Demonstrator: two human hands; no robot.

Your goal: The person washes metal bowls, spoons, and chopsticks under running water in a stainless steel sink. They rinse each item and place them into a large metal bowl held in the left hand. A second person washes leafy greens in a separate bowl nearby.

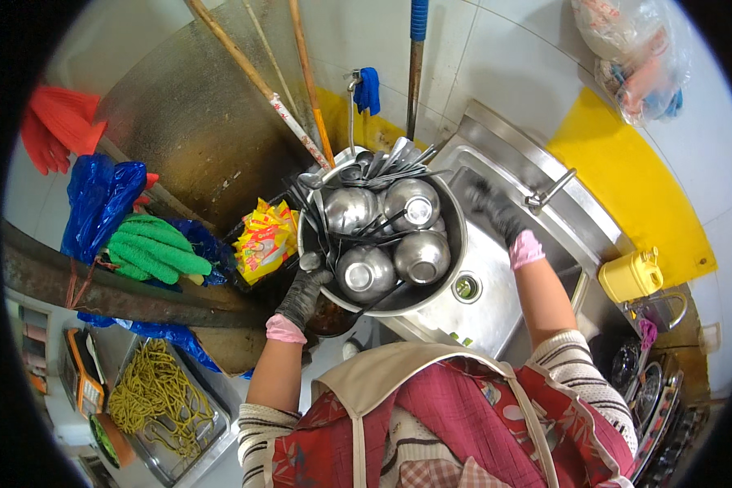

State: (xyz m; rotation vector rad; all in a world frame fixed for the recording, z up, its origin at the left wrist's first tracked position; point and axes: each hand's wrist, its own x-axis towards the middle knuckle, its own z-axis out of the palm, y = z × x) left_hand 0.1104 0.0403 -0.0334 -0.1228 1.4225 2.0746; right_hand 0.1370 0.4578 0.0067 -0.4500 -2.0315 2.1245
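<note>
A large round metal basin stands at the sink's left side, full of steel bowls, spoons and dark-handled utensils. My left hand, in a black glove over a pink one, is at the basin's lower left rim, beside a ladle bowl; whether it grips the rim or a handle is unclear. My right hand, gloved alike and blurred, is over the steel sink, right of the basin and apart from it. The sink's drain holds green scraps.
A faucet juts over the sink from the right. Wooden poles lean behind the basin. Yellow packets, green gloves and a blue plastic bag are at left. A yellow jug stands right; a tray of yellow-green strands is lower left.
</note>
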